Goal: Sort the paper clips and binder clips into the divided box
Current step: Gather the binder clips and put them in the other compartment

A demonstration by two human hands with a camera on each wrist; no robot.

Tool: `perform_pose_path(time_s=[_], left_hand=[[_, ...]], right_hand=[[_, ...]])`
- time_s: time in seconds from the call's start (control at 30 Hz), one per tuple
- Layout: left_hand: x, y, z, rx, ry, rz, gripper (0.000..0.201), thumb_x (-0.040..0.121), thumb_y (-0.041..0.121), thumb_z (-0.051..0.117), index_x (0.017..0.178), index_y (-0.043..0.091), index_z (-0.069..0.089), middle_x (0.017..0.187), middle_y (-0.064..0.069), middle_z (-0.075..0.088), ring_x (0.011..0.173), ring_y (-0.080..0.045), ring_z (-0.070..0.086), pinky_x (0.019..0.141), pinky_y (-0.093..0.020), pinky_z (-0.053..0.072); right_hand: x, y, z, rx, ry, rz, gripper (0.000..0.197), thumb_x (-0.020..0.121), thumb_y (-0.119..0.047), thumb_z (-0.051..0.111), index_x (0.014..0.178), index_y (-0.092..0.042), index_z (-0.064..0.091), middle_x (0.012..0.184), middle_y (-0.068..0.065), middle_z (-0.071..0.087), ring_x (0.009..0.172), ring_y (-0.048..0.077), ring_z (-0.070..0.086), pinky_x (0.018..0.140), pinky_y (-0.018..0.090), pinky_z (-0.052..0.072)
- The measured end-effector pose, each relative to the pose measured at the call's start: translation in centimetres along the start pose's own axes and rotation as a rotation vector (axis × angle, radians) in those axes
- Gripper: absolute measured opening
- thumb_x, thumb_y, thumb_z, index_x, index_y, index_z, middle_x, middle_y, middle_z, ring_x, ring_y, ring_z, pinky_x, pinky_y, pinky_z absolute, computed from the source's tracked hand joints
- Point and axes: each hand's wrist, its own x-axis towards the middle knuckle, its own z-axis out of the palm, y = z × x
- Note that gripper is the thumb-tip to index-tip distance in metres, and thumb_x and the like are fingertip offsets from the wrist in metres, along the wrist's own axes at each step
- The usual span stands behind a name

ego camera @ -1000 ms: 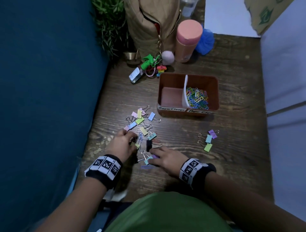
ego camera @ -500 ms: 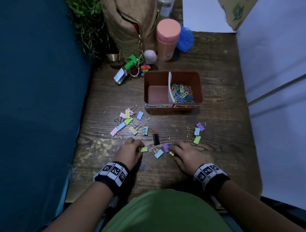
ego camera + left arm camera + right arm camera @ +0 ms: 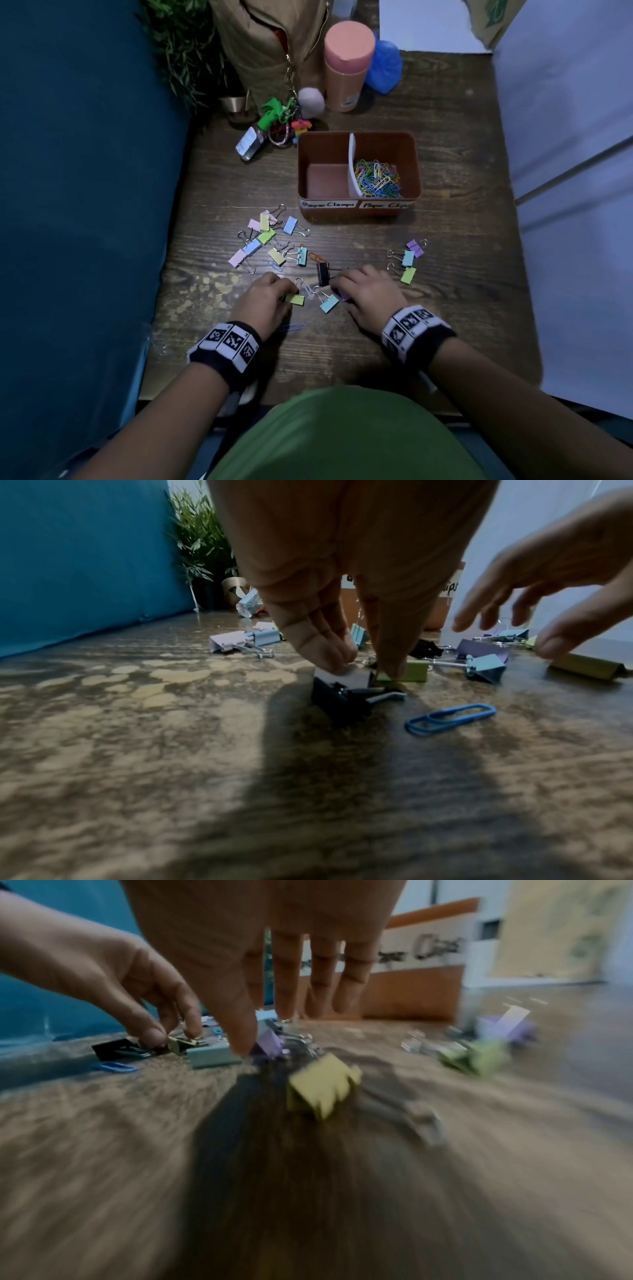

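The brown divided box (image 3: 358, 209) holds coloured paper clips (image 3: 376, 180) in its right compartment; its left compartment is bare. Pastel binder clips (image 3: 267, 240) lie scattered in front of it. My left hand (image 3: 267, 299) pinches a green binder clip (image 3: 295, 298) (image 3: 414, 670) on the table, with a black clip (image 3: 339, 696) right under the fingers. My right hand (image 3: 366, 291) hovers with straight fingers; its thumb touches a purple clip (image 3: 270, 1042), and a yellow clip (image 3: 322, 1091) lies under the palm. A blue paper clip (image 3: 293, 327) (image 3: 448, 719) lies near my left wrist.
Three more binder clips (image 3: 407, 260) lie to the right. At the back stand a pink bottle (image 3: 347, 65), a tan bag (image 3: 274, 44), a keychain bundle (image 3: 274, 126) and a plant (image 3: 185, 51). A blue wall (image 3: 85, 171) bounds the left, a white panel (image 3: 565, 171) the right.
The right hand shifted rightward away from the left hand, then edged forward toward the black clip. A few clips, the black one among them, slid right. The left hand stayed at the green clip.
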Motion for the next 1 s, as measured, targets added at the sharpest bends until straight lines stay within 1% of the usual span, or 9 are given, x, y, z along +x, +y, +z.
perform_pose_path(time_s=[0.1,0.17,0.33,0.43,0.53,0.63,0.73,0.9,1.0], left_hand=[[-0.3,0.0,-0.4,0.053,-0.004,-0.020,0.030,0.079,0.017,0.068,0.107,0.027,0.064,0.107,0.000,0.057,0.097,-0.022,0.058,0.077,-0.033,0.051],[-0.3,0.1,-0.5,0.089,-0.028,-0.031,0.029,0.079,0.023,0.068,0.108,0.026,0.064,0.109,0.000,0.056,0.105,-0.022,0.054,0.078,-0.032,0.048],[-0.1,0.5,-0.6,0.143,-0.043,-0.056,0.034,0.076,0.041,0.070,0.105,0.027,0.062,0.111,0.002,0.053,0.110,-0.020,0.049,0.080,-0.031,0.047],[0.0,1.4,-0.4,0.192,-0.023,-0.101,0.045,0.073,0.058,0.066,0.105,0.028,0.059,0.112,0.002,0.053,0.110,-0.020,0.048,0.080,-0.033,0.045],[0.4,2.4,-0.1,0.255,-0.022,-0.174,0.055,0.070,0.067,0.062,0.108,0.028,0.053,0.116,0.002,0.050,0.111,-0.024,0.049,0.078,-0.035,0.046],[0.8,2.8,0.4,0.253,-0.031,-0.192,0.050,0.075,0.055,0.063,0.112,0.025,0.050,0.120,-0.005,0.048,0.114,-0.029,0.046,0.079,-0.039,0.048],[1.1,2.8,0.6,0.203,-0.032,-0.207,0.045,0.074,0.044,0.066,0.111,0.024,0.052,0.119,-0.006,0.047,0.114,-0.030,0.044,0.079,-0.039,0.047],[1.1,1.5,-0.1,0.070,0.026,-0.233,0.037,0.064,0.038,0.071,0.095,0.024,0.056,0.110,-0.004,0.048,0.104,-0.027,0.050,0.077,-0.033,0.047],[0.8,0.0,-0.7,-0.009,0.028,-0.224,0.032,0.062,0.030,0.073,0.089,0.023,0.058,0.105,-0.004,0.048,0.103,-0.028,0.051,0.086,-0.036,0.050]], right_hand=[[1.4,-0.4,-0.2,-0.114,-0.045,-0.068,0.030,0.057,-0.014,0.078,0.081,-0.024,0.063,0.079,-0.005,0.065,0.075,0.021,0.059,0.063,0.029,0.046],[1.2,0.1,-1.0,-0.084,-0.022,-0.073,0.027,0.060,-0.014,0.075,0.083,-0.020,0.062,0.080,-0.001,0.065,0.075,0.024,0.060,0.066,0.031,0.048],[-1.9,3.2,-3.3,0.006,0.156,0.274,0.030,0.067,-0.018,0.069,0.089,-0.022,0.050,0.082,0.007,0.061,0.077,0.030,0.059,0.069,0.038,0.047],[-4.4,4.7,-3.1,-0.045,0.020,0.452,0.028,0.073,-0.021,0.066,0.100,-0.018,0.057,0.092,0.007,0.061,0.086,0.029,0.059,0.077,0.039,0.044],[-5.6,4.7,-2.1,-0.082,-0.043,0.496,0.037,0.073,-0.026,0.067,0.108,-0.021,0.057,0.101,0.006,0.060,0.095,0.030,0.057,0.080,0.040,0.042],[-4.7,3.3,-1.9,-0.053,0.037,0.430,0.035,0.068,-0.027,0.073,0.099,-0.019,0.059,0.097,0.006,0.062,0.088,0.031,0.059,0.075,0.040,0.044],[-3.0,0.8,-1.6,-0.007,0.106,0.227,0.027,0.064,-0.018,0.075,0.086,-0.018,0.059,0.083,0.003,0.065,0.079,0.028,0.063,0.071,0.037,0.048],[-0.4,-2.8,0.4,0.007,-0.051,-0.082,0.025,0.074,-0.019,0.068,0.098,-0.021,0.062,0.100,0.007,0.065,0.090,0.029,0.061,0.076,0.041,0.050],[-0.1,-3.5,1.2,-0.090,-0.135,-0.174,0.017,0.072,-0.023,0.070,0.089,-0.021,0.066,0.098,0.006,0.066,0.083,0.029,0.061,0.069,0.038,0.052]])
